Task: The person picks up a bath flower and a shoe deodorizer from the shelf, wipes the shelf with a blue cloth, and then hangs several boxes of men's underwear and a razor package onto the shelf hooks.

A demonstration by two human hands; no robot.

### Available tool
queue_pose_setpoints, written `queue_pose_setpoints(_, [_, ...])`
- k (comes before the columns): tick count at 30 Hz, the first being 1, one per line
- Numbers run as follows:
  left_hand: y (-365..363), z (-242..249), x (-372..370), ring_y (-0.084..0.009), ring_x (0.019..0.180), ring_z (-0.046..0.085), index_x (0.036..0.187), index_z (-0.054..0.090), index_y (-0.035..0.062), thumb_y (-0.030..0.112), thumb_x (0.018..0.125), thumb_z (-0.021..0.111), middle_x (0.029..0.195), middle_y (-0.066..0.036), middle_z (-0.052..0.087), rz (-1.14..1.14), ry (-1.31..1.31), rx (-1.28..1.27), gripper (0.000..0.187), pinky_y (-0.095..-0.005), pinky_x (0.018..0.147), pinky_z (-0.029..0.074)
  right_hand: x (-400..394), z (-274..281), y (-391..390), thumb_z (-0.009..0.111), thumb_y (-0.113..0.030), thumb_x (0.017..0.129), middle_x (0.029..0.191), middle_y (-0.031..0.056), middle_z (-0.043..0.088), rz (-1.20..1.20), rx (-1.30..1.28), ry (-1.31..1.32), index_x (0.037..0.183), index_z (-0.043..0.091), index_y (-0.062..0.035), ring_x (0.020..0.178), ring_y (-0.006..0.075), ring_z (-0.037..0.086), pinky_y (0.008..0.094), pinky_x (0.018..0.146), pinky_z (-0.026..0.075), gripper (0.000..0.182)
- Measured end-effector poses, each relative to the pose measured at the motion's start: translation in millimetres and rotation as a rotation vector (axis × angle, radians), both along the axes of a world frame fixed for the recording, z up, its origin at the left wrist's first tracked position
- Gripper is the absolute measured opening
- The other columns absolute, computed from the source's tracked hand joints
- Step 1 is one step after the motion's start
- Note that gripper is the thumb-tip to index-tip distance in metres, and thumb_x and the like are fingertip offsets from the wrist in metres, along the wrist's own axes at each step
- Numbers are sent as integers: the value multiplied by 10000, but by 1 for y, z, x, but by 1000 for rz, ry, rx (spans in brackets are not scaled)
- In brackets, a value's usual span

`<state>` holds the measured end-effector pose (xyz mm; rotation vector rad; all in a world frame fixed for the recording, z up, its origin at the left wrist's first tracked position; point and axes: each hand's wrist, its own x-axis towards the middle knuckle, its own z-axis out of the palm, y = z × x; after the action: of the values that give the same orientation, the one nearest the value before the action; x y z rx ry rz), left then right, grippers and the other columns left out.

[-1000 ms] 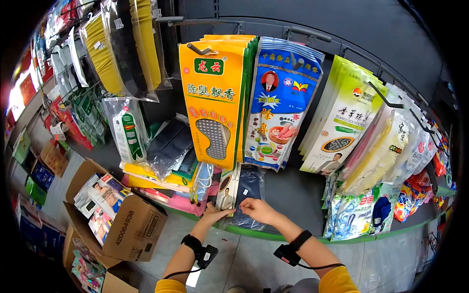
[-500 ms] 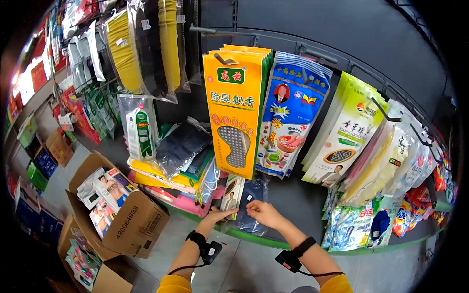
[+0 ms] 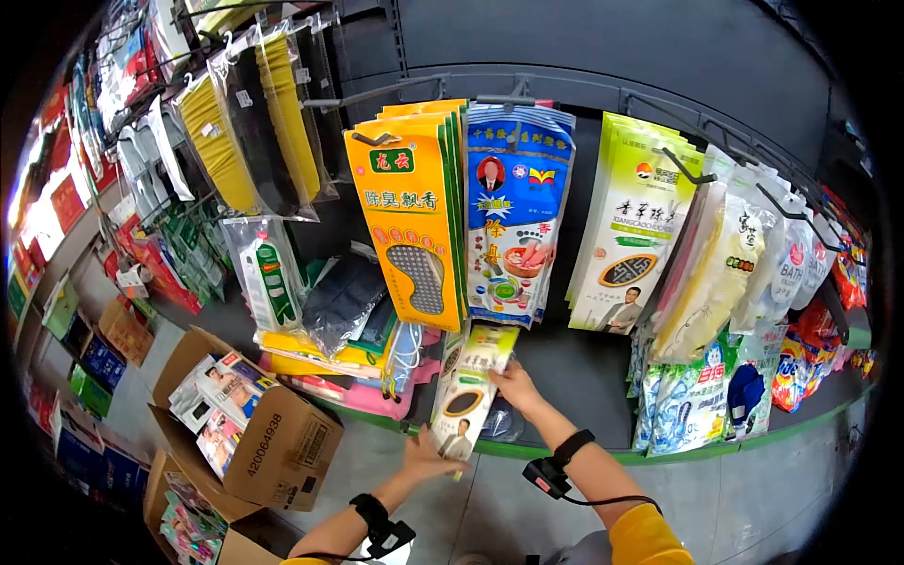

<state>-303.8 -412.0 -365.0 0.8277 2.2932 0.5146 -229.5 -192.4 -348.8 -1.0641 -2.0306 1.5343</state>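
Note:
A green-and-white insole packet (image 3: pixel 471 388) is held tilted over the shelf's front edge. My right hand (image 3: pixel 515 384) pinches its upper right side. At its lower end is my left hand (image 3: pixel 431 459), with the fingers closed around the bottom left corner. Just above hang orange insole packets (image 3: pixel 414 254) and blue insole packets (image 3: pixel 518 217) on hooks. More green-and-white packets (image 3: pixel 633 235) hang to the right. Behind the held packet, another similar packet and a dark bagged item are partly hidden.
Folded bagged goods (image 3: pixel 353 306) lie on the shelf to the left. An open cardboard box (image 3: pixel 282 447) stands on the floor at the lower left. Hooks (image 3: pixel 687 168) stick out toward me. Bagged yellow goods (image 3: pixel 711 282) hang at the right.
The green-and-white packet has come up from the shelf into my hands. My right hand has closed on its side, my left on its bottom. The view has shifted slightly.

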Motion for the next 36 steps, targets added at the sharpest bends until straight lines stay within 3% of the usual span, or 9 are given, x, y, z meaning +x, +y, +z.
queue_pose_setpoints(2, [-14,11,13,-384,1190,234,1318,45,-53,630,327,762,1213,-298,281,-61,-18,53,1401,-365,964,266,2,13,-1,594,-213,796,947,171,594,-154,82,61,962,458,60,843,232,586,309,730,446,348])
queue_pose_setpoints(5, [-14,24,30,-388,1170,257,1324,32,-27,616,345,771,1193,-274,284,-132,-2,-113,1385,-389,942,273,14,47,-6,590,-221,792,912,179,607,-303,158,27,981,479,38,869,275,593,331,735,447,339])
queue_pose_setpoints(9, [0,11,39,-406,1227,201,1333,7,-24,637,404,741,1322,-283,151,-88,-117,-57,1356,-462,992,217,42,76,-13,574,-261,793,891,221,603,-120,295,143,964,497,26,866,353,585,378,735,452,342])
queue_pose_setpoints(12, [22,83,21,-267,1193,351,1265,280,-59,407,787,590,1275,-218,353,-69,-443,672,737,-363,976,297,74,110,-21,564,-268,817,874,192,612,207,268,209,1006,493,8,843,285,610,345,688,470,342])
queue_pose_setpoints(14, [37,102,16,-228,1197,348,1261,293,-36,247,883,483,1275,-181,371,-59,-382,985,509,-321,985,279,99,142,-28,560,-259,822,877,183,613,246,272,206,1018,488,6,833,263,612,337,687,470,337])
queue_pose_setpoints(23, [88,242,91,-53,761,527,956,506,-7,88,839,559,860,-24,567,-121,-417,1196,160,-186,652,433,181,236,-23,575,-256,827,881,117,612,329,240,343,1055,475,-1,788,142,577,285,677,454,356])
queue_pose_setpoints(27, [82,275,106,-54,733,528,891,543,-14,99,827,579,823,-24,576,-183,-298,1289,135,-184,635,427,204,283,-35,598,-183,815,943,69,582,180,379,155,1082,484,-19,853,110,540,237,732,422,334])
queue_pose_setpoints(29, [88,297,119,-51,727,523,879,550,-12,95,821,585,812,-22,577,-180,-304,1299,127,-182,631,422,203,289,-22,616,-218,794,851,84,598,57,506,531,994,520,-4,801,129,556,250,720,435,308])
queue_pose_setpoints(36, [116,368,132,-39,699,506,849,556,-12,104,813,596,768,-12,571,-270,-185,1411,128,-181,601,410,201,352,-12,594,-152,809,830,49,601,77,440,713,880,572,3,792,86,532,228,710,423,172])
